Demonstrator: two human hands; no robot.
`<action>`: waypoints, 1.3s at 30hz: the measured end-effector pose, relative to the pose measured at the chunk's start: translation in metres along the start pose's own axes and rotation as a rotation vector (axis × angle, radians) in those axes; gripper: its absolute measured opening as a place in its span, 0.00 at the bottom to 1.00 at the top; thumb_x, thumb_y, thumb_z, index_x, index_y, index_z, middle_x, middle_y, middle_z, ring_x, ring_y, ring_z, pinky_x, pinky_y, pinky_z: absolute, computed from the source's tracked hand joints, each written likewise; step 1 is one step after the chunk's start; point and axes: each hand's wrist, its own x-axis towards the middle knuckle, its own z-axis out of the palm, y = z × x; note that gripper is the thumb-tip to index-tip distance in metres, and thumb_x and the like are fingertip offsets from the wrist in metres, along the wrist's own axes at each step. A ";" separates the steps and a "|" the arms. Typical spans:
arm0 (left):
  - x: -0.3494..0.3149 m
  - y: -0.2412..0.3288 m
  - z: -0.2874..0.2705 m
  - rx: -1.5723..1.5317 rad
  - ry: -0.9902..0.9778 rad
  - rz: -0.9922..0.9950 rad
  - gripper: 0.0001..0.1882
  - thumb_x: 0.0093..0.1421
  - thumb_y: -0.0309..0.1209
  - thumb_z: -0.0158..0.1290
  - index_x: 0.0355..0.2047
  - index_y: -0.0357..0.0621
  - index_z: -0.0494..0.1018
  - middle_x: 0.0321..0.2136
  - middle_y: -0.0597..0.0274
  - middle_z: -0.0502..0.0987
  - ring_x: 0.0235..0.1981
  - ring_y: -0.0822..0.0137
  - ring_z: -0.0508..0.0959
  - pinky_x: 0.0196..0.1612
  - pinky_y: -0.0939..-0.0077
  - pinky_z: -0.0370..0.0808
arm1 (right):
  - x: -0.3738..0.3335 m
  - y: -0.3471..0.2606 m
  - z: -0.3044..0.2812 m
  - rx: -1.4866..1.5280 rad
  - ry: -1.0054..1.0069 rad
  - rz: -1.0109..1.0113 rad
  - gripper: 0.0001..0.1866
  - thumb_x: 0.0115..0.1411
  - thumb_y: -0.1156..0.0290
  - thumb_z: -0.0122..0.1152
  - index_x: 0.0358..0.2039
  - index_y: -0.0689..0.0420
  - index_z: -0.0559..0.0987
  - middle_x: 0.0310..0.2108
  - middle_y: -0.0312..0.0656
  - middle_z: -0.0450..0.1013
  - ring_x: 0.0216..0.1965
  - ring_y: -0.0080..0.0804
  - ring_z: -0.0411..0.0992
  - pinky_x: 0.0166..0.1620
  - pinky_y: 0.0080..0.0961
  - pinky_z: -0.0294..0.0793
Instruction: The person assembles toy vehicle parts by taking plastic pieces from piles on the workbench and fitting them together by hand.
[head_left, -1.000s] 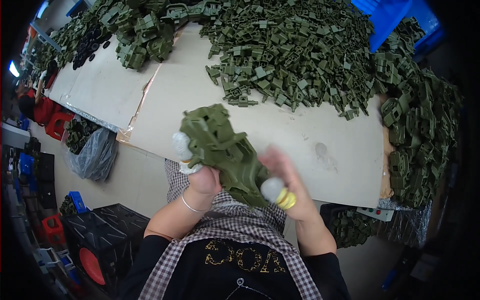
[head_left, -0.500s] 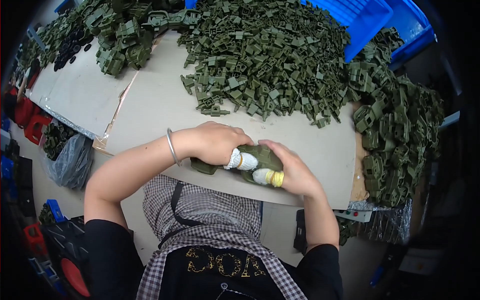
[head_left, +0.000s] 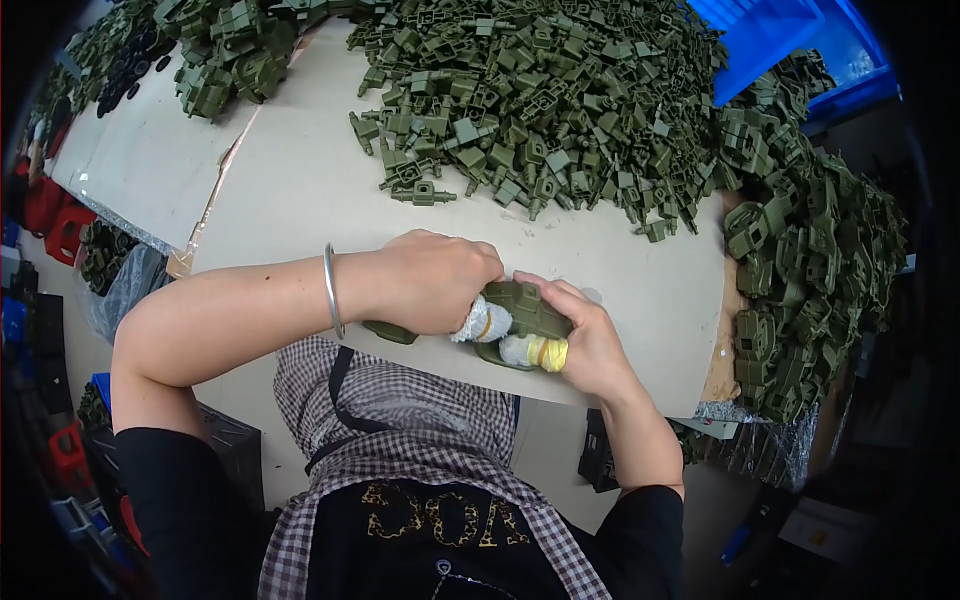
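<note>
Both hands grip an olive-green moulded plastic toy vehicle body (head_left: 535,308) near the table's front edge. My left hand (head_left: 435,283) is closed over its left part, knuckles up, with the thumb wrapped in white cloth held by a band. Against its right end presses my right hand (head_left: 592,345), fingers curled over the far side and the thumb, covered in white and yellow wrapping, on the near side. A green end (head_left: 392,331) sticks out below my left hand; whether it belongs to the same body cannot be made out. Palms and fingers hide much of the piece.
A large heap of small green plastic parts (head_left: 560,120) covers the table's far side. Larger green vehicle shells (head_left: 800,260) are piled at the right, others (head_left: 235,60) at the far left near black wheels (head_left: 130,75). Blue crates (head_left: 850,60) stand at the back right.
The whole view has shifted, so the heap sits higher in the picture. My left elbow has swung outward to the left; both hands keep their hold on the vehicle body.
</note>
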 end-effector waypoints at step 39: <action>-0.041 -0.061 0.079 -0.643 0.644 0.256 0.28 0.54 0.27 0.50 0.56 0.43 0.56 0.44 0.53 0.67 0.45 0.56 0.69 0.48 0.70 0.67 | 0.060 -0.062 0.029 -0.611 -0.135 -0.171 0.27 0.43 0.68 0.64 0.43 0.65 0.67 0.38 0.50 0.68 0.43 0.45 0.65 0.44 0.36 0.66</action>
